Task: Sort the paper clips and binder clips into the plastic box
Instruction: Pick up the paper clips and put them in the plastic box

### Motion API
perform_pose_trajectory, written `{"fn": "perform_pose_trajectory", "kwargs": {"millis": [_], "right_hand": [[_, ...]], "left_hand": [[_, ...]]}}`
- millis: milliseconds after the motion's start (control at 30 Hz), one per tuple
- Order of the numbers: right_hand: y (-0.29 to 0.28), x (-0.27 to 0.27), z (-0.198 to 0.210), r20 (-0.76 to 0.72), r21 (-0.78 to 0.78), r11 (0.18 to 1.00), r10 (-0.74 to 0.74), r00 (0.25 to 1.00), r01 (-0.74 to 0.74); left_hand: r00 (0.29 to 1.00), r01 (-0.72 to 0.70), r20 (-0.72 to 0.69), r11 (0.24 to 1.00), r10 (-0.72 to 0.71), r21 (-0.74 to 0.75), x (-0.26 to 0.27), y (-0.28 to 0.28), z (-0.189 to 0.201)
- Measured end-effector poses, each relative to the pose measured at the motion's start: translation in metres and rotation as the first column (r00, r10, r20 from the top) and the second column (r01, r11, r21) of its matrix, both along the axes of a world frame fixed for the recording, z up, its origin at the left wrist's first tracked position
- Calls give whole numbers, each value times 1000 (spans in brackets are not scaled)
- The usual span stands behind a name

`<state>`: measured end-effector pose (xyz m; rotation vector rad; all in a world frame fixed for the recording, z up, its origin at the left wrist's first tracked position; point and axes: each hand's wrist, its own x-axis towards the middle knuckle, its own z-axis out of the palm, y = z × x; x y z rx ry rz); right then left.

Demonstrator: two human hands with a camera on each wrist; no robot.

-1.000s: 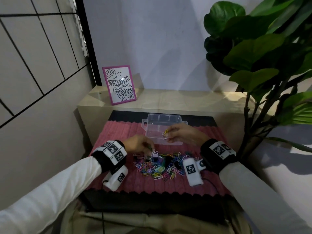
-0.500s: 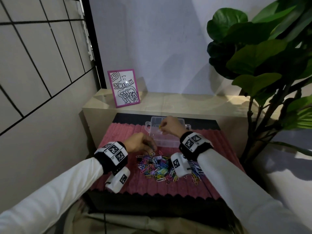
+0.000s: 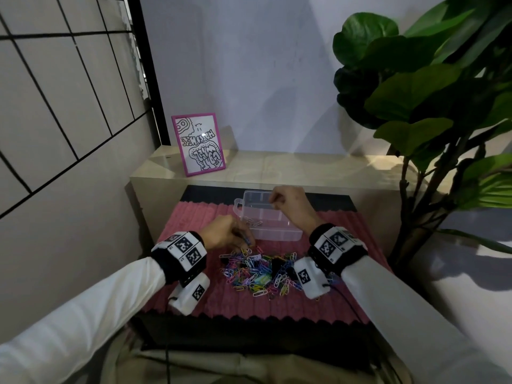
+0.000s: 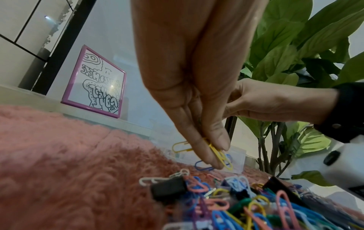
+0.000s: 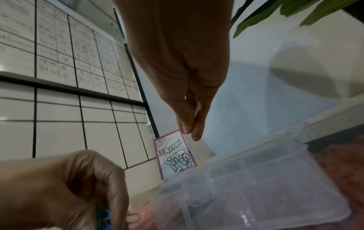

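A heap of clips (image 3: pixel 260 271) in many colours lies on the pink mat (image 3: pixel 194 225), paper clips tangled with a few black binder clips (image 4: pixel 169 187); it sits between the wrists, nearer than the box (image 3: pixel 267 217) and apart from it. The left hand (image 3: pixel 224 235) hangs over the heap's far left edge, fingers bunched downward, pinching a yellow clip (image 4: pixel 220 154); blue and green clips also show in its grasp in the right wrist view. Beyond, the clear box stands open on the mat, split into compartments; a few clips (image 3: pixel 253 223) lie in its near left one, the others look bare. The right hand (image 3: pixel 288 202) hovers over the box's far side, fingertips (image 5: pixel 192 126) pressed together; I cannot tell whether they hold anything. Bare mat lies left of the heap. Behind the box run a ledge (image 3: pixel 291 167), a framed drawing (image 3: pixel 198 144) and a plant (image 3: pixel 432 92).
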<state>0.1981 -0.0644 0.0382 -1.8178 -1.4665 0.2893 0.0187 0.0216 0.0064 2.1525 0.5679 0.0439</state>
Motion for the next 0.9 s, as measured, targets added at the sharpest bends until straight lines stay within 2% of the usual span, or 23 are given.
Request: {"fn": "perform_pose_trajectory", "kwargs": {"millis": [100,200,300,400,500,600,733,800,867,900], "right_hand": [[-14,14,-5,-159,-1,1000,-14,987,15],[-32,27,-14,-207,-120,993,-14,978,-11],[-42,30,-21,-214,-157,987,-8,977,-26],[-39,30,-21,-246,-161,987,-27,969,-13],[-23,27,-17,-257,-180,983,-76,963,30],[-8,16,-14,-204,-202,978,-92,975,50],[7,-1,-16,-3,-265,964,-7,1000,6],[5,-8,-17,95,-223,975,43,995,-20],[-3,-14,-18,139,-149,985,113,984,-92],[-7,-18,-19,142,-158,976,175,974,-152]], "left_hand": [[1000,-13,27,999,12,32,3,2,15],[997,-34,77,994,26,104,13,14,38],[994,-64,91,992,54,111,35,31,51],[999,-34,18,983,32,182,55,44,47],[993,40,-119,983,-19,178,64,44,35],[975,101,-215,974,-56,204,64,34,28],[995,41,-96,913,-2,407,45,25,36],[999,-19,-28,887,35,462,30,21,39],[998,-47,-17,875,62,483,13,18,37],[996,-33,-55,873,69,486,4,17,34]]}}
